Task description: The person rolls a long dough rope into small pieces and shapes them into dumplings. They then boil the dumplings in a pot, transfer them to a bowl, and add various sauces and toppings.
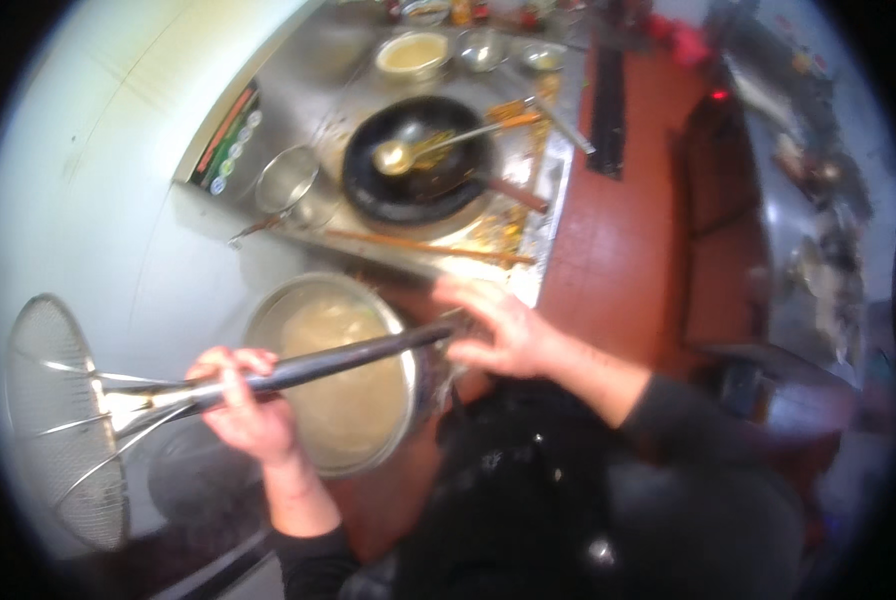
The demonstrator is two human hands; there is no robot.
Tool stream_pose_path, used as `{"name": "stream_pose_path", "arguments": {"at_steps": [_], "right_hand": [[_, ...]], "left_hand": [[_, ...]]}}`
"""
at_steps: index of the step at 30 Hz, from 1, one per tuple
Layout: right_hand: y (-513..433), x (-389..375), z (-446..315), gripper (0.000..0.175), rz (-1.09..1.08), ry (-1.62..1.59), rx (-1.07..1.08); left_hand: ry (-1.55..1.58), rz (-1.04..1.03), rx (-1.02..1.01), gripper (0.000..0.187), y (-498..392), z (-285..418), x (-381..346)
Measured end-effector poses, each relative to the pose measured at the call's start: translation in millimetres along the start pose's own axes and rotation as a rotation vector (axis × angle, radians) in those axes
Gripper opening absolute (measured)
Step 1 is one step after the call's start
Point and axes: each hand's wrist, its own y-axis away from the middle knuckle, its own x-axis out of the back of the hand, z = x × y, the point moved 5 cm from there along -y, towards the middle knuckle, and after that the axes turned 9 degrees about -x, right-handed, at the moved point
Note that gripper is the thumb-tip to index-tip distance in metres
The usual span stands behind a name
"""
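My left hand [249, 409] grips the metal handle of a large wire-mesh skimmer [65, 427] near its head. The round mesh head stands almost on edge at the far left, by the pale wall. Its long handle slants up to the right, passing over a large metal pot [410, 390] of cloudy, pale brown liquid [350, 420]. At the handle's far end is my right hand [504, 334], thumb and fingers spread around the tip; no firm hold shows. Part of the pot is hidden by the skimmer and my left hand.
A black wok [365, 187] with a ladle [395, 157] in it sits on the steel cooktop [328, 120]. Nearby are a round strainer [286, 180], a wooden stick [425, 245] and bowls [414, 56]. Red floor [613, 255] separates this from a cluttered counter [800, 225] at right.
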Motion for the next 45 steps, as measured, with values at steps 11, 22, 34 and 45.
{"name": "stream_pose_path", "arguments": {"at_steps": [11, 22, 34, 45], "right_hand": [[155.0, 141.4, 123.4, 0.037, 0.396, 0.177, -0.508], [372.3, 413.2, 320.9, 0.029, 0.766, 0.402, -1.168], [493.8, 293.8, 314.5, 0.04, 0.482, 0.102, -2.095], [531.3, 199.7, 235.7, 0.045, 0.585, -0.164, -2.398]], "left_hand": [[0.217, -0.37, 0.282, 0.012, 103.3, -47.2, -333.0], [-0.204, -1.149, 0.573, 0.02, 244.2, -245.0, -610.7], [-1.24, -1.516, 0.139, 0.036, 176.5, -613.3, -641.7], [-0.145, -0.283, 1.229, 0.056, 167.1, -641.2, -642.5]]}}
